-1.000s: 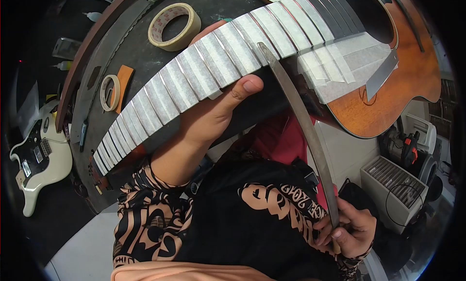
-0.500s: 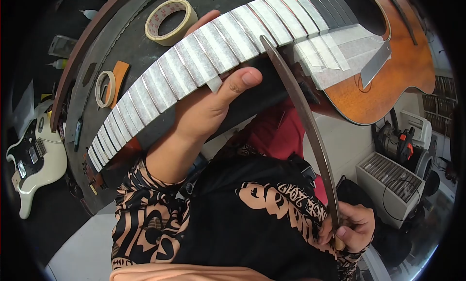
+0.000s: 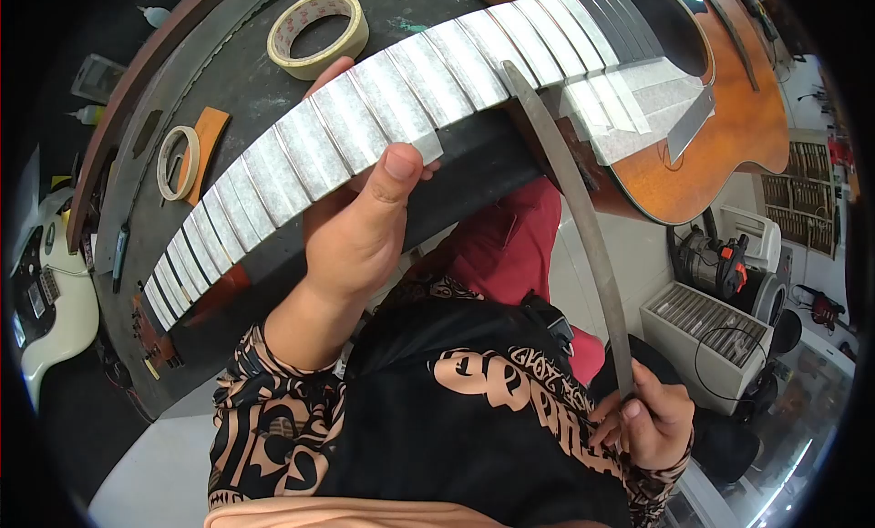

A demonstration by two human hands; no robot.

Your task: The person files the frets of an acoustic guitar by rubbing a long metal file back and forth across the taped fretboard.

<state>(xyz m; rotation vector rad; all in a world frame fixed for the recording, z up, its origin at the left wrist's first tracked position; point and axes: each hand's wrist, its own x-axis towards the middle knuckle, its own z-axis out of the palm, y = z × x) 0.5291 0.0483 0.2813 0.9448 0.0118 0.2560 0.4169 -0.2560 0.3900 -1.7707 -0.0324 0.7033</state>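
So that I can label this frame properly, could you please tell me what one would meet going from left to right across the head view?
White electric guitar, small tape roll, left hand, long metal file, white box.

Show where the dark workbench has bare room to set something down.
Bare dark workbench lies between the large cream tape roll, the flat orange slab and the white-taped guitar neck. Crowded: along the neck, with the left hand around it and the long grey metal file crossing its near edge.
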